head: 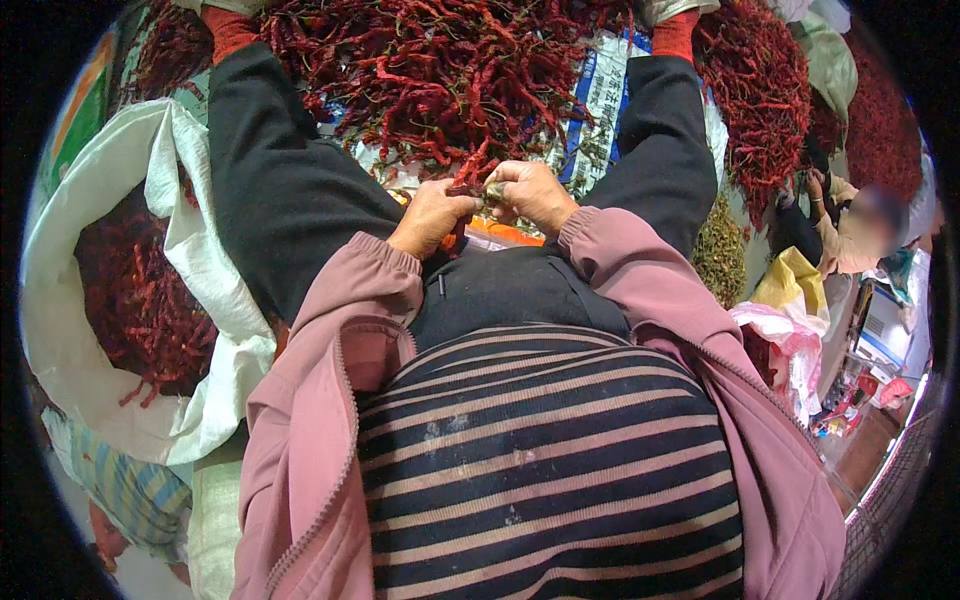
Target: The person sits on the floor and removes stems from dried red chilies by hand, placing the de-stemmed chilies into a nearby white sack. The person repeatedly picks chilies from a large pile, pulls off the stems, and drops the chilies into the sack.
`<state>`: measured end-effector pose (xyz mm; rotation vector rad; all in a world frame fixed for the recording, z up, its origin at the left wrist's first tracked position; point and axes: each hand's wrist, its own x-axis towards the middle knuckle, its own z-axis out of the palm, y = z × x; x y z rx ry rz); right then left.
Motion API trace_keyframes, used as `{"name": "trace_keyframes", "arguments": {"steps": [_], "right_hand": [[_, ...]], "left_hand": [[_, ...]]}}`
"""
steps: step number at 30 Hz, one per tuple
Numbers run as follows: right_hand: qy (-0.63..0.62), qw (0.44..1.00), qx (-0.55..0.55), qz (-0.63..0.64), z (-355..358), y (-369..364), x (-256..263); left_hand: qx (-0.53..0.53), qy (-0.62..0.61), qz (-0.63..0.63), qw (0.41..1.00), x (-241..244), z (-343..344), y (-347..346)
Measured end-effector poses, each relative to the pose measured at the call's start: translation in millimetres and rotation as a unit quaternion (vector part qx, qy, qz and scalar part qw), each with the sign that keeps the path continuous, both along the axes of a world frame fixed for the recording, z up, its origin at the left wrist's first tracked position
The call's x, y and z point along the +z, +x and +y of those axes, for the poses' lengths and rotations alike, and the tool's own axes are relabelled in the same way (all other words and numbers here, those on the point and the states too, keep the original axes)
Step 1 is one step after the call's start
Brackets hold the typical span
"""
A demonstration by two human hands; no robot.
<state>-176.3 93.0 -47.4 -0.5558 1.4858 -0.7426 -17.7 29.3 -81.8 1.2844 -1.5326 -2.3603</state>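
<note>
Between my spread knees, my left hand (pixel 435 214) grips a small bunch of dried red chili peppers (pixel 474 169), whose tips stick up past the fingers. My right hand (pixel 534 196) is close beside it, thumb and fingers pinched on the greenish stem ends of the bunch. Beyond both hands lies a large heap of dried red chilies with stems (pixel 450 67), spread over printed white and blue sacking (pixel 600 97). Loose greenish stems lie at the near edge of the heap. Something orange shows under my hands, partly hidden.
At the left stands an open white woven sack (pixel 67 300) holding dried red chilies (pixel 150 307). More chilies are piled at the right (pixel 757 105), near a heap of greenish stems (pixel 720 255). Another person (pixel 832 225) sits at the far right, near yellow and pink-white bags (pixel 795 285).
</note>
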Motion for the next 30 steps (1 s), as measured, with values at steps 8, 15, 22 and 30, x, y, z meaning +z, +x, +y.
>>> {"name": "trace_keyframes", "arguments": {"steps": [8, 15, 22, 30], "right_hand": [[-0.049, 0.761, 0.370, 0.530, 21, -26, -44], [-0.207, 0.753, 0.271, 0.562, -5, -23, -46], [-0.213, 0.786, 0.256, 0.521, -6, -33, -54], [-0.202, 0.896, 0.215, 0.332, -3, -10, -29]], "left_hand": [[0.119, 0.125, 0.063, 0.983, -9, 0, -1], [0.248, 0.136, 0.087, 0.955, 0, -5, 4], [0.258, 0.115, 0.028, 0.959, 3, -3, -1], [0.172, 0.076, 0.077, 0.979, -9, 2, -6]]}}
